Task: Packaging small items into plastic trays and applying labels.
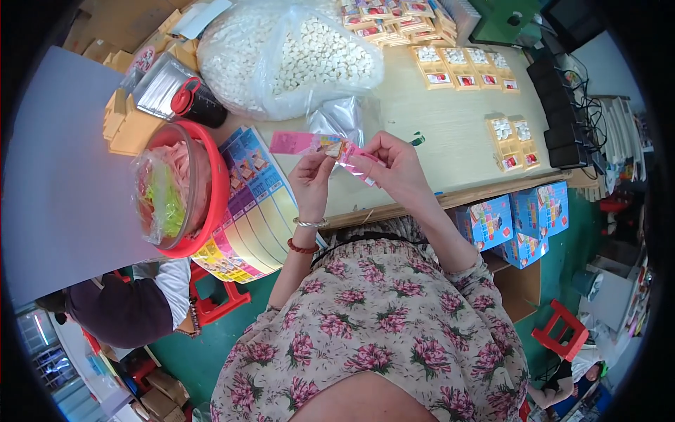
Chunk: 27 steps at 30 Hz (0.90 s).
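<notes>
Between both hands, over the front of the table, is a long pink printed paper strip (292, 143). My left hand (311, 181) pinches it near its middle, where a small picture shows. My right hand (395, 169) grips the other end, its thumb and fingers closed over the strip; that part is creased or folded. Just beyond my hands lies a silver foil bag (342, 117). To the left of my left hand are flat printed card sheets (254, 204) in blue, pink and yellow, overhanging the table's edge.
A large clear bag of white pieces (320, 60) stands behind. A red basin (219, 184) and a black cup (204, 103) are left. Small filled trays (458, 69) lie far right. Blue boxes (485, 221) stand below the table's right edge. A co-worker (130, 309) sits lower left.
</notes>
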Available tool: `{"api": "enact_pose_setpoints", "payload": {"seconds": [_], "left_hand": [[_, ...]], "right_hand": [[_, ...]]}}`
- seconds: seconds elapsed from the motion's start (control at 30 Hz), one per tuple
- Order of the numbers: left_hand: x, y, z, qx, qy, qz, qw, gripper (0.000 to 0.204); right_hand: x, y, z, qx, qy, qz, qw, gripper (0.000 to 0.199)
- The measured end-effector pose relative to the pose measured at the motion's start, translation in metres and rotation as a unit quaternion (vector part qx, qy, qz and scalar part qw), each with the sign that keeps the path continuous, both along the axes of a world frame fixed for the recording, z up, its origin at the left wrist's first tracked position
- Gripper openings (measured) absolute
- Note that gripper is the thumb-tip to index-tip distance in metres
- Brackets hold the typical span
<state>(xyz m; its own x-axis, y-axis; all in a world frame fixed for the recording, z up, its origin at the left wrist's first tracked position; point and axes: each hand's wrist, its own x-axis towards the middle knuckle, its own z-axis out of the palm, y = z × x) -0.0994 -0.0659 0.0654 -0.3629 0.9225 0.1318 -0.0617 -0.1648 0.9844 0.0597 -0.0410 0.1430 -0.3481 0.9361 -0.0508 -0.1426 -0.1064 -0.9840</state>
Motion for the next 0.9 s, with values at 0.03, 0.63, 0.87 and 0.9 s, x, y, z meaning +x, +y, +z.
{"api": "enact_pose_setpoints", "payload": {"seconds": [0.03,0.63,0.87,0.9], "left_hand": [[0.0,-0.002,0.005,-0.021,-0.035,-0.018,0.999,0.007],[-0.001,-0.007,-0.01,0.015,0.071,0.082,0.994,0.005],[-0.001,-0.006,-0.005,0.049,0.037,0.068,0.996,0.009],[-0.002,-0.008,-0.002,0.05,0.036,0.069,0.996,0.009]], "right_hand": [[0.002,0.002,0.0,-0.001,-0.001,0.001,1.0,0.013],[0.003,-0.002,0.004,-0.066,-0.043,0.052,0.996,0.011],[0.001,-0.012,0.002,-0.062,-0.012,0.023,0.998,0.013],[0.002,-0.012,0.003,-0.013,-0.067,0.019,0.997,0.019]]}}
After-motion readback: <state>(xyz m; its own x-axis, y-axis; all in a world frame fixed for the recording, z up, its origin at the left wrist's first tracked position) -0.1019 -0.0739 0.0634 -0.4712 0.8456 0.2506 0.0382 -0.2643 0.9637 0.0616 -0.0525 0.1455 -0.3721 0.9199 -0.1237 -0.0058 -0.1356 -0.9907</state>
